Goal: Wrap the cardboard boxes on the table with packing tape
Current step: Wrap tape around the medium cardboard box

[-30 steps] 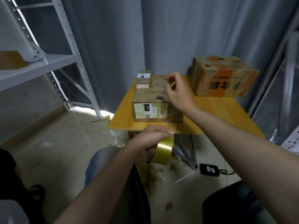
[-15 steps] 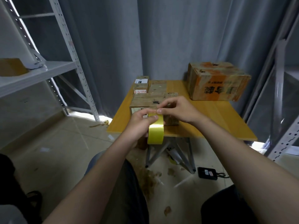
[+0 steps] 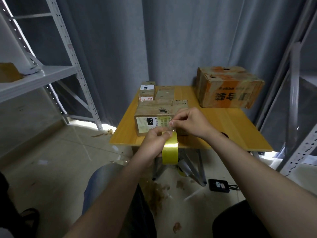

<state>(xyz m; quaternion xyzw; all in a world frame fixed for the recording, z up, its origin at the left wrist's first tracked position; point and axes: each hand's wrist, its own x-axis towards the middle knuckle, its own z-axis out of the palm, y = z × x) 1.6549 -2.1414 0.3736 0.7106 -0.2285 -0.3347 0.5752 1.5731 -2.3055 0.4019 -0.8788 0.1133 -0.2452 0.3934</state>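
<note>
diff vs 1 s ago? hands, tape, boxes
The right hand came off the labelled box and back to the tape roll, now pinching the tape end. The left hand, gripping the roll, rose from below the table edge. Boxes unmoved.

Left hand (image 3: 155, 143): grips yellow tape roll (image 3: 169, 150), roll upright, at near edge of table (image 3: 231, 127).
Right hand (image 3: 190, 123): pinches tape end (image 3: 173, 129) just above roll.
Labelled box (image 3: 154, 114): on table, just behind both hands.
Orange-printed box (image 3: 228, 88): far right corner, well apart.
</note>
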